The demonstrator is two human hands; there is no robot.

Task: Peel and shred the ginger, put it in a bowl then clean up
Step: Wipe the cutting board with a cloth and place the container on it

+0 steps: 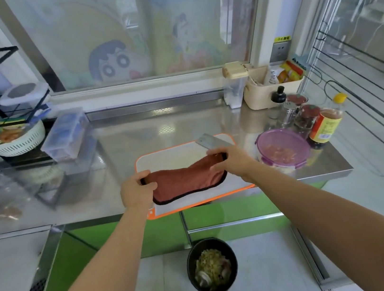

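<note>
My left hand [138,190] and right hand [232,161] each grip an end of a reddish cloth [186,181] lying on the cutting board [170,158] on the counter [115,141]. The purple-lidded bowl [283,149] of what looks like shredded ginger sits just right of the board, and the knife [212,141] lies at its far edge.

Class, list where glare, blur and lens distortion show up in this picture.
Head view: glare patches on the steel counter beyond the cutting board; head view: wide-angle bending stretches the forearms toward the corners; head view: the cleaver looks slightly soft.
</note>
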